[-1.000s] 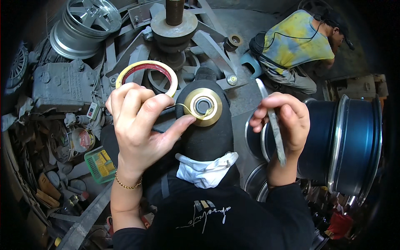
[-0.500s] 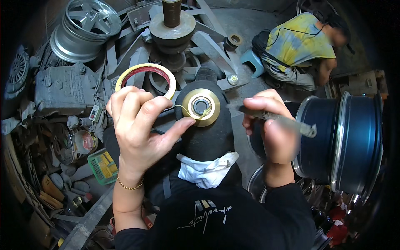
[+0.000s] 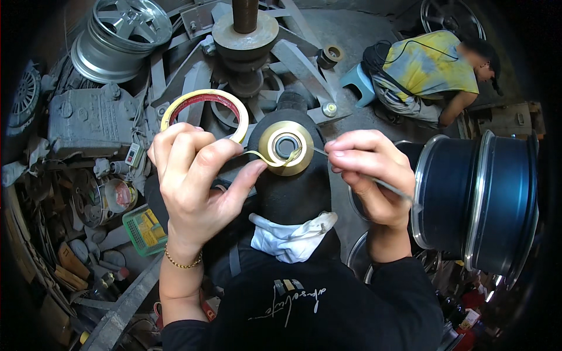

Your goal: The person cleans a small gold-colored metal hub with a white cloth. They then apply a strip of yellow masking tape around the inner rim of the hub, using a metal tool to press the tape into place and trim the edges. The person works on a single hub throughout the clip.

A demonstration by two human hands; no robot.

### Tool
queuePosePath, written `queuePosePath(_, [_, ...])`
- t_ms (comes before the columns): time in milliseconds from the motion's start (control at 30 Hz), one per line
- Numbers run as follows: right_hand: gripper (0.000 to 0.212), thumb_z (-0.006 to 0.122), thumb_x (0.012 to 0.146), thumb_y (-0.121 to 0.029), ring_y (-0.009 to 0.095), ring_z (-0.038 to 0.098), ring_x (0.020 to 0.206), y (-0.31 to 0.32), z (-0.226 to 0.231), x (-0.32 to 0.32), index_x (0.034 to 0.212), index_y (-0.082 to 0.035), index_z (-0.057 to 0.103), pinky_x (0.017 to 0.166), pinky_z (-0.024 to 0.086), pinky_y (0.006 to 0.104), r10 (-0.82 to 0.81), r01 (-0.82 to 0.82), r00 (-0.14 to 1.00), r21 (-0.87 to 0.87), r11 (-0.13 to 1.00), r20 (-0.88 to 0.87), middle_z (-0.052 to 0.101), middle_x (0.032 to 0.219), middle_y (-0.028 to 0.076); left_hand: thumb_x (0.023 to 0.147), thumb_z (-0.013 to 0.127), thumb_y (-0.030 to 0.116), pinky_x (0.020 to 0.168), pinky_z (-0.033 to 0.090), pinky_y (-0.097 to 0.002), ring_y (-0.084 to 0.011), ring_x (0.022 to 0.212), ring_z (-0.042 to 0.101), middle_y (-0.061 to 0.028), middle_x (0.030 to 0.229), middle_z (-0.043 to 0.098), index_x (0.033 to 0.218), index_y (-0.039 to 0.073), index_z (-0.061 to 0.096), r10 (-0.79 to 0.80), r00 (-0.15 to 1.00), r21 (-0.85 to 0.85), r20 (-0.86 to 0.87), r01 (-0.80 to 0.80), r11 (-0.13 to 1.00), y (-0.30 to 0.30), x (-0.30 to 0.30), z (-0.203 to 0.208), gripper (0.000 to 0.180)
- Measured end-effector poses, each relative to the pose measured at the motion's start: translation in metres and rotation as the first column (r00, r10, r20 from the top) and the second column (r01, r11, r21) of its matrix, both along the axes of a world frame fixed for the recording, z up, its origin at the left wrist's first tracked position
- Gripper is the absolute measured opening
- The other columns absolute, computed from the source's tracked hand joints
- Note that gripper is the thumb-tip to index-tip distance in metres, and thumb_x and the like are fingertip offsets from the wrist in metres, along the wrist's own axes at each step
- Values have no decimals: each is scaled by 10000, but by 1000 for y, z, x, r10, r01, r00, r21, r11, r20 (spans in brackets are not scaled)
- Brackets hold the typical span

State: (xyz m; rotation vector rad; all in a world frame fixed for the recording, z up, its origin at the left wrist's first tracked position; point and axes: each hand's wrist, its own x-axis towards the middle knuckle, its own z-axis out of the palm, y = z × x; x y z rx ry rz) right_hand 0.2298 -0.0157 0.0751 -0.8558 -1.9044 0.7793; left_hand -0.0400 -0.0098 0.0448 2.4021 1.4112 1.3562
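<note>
My left hand (image 3: 193, 181) is closed on a roll of yellow tape (image 3: 241, 124) with a red inner core, held upright. Below its fingers, a narrow yellow strip (image 3: 266, 161) curls over to a brass-coloured round part (image 3: 266, 140) with a dark central hole. That part rests on my black-clothed leg, and the strip lies across its ring near the hole. My left thumb is by the part's lower left edge. Right of it, my right hand (image 3: 374, 175) pinches a thin grey blade-like strip (image 3: 389, 186), seen nearly edge-on, its tip close to the part's rim.
A white cloth (image 3: 293, 237) lies on my leg. Blue wheel rims (image 3: 451, 199) stand close on my right. Ahead is a machine stand with a round plate (image 3: 246, 32); a silver wheel (image 3: 117, 52) is far left. A person (image 3: 427, 70) in yellow crouches by a blue stool (image 3: 358, 85).
My right hand has turned the blade edge-on and moved its tip nearer the brass part. The yellow strip shows wider. My left hand has barely moved. The crouching person has shifted right.
</note>
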Motion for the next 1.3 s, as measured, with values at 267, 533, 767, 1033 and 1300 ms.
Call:
queuePosePath(267, [218,750,858,53,292,745,1001,-2,-10,-4,1073,21,745,913,584,384,-39,31,995,-89,996,-89,766,1063,166,697,923,134,911,441,-439,-309,967,564,-35,883,594,975,126,716,0,1000,3,4,0,1000,-2,-2,1,347])
queuePosePath(533, [190,747,843,53,324,744,1037,4,-19,-9,1029,20,744,946,580,399,30,-30,997,12,999,-67,759,1047,164,700,904,121,900,437,-429,-306,970,574,-31,874,595,960,130,719,12,1000,8,12,-12,1000,-4,-1,0,320])
queuePosePath(767, [202,743,826,62,313,748,1035,2,-20,-9,1023,18,744,930,585,387,6,-7,999,-8,1000,-39,759,1061,166,703,899,111,889,436,-422,-301,969,576,-27,873,599,945,129,719,15,1000,9,16,-15,1000,-5,-1,0,301])
queuePosePath(1033, [217,744,812,67,304,753,1007,4,-15,-11,1019,1,749,896,591,373,0,0,1000,14,1000,4,756,1049,156,705,895,93,888,447,-424,-306,969,580,-31,875,606,945,125,718,24,1000,6,20,-24,1000,-5,-2,-1,299])
queuePosePath(1300, [202,741,822,47,299,757,989,5,-14,-12,1017,-2,752,874,597,364,-4,2,999,49,999,39,756,1049,153,707,893,93,888,447,-423,-302,957,576,-31,869,603,943,122,718,14,1000,8,28,-15,1000,-7,-2,-1,295])
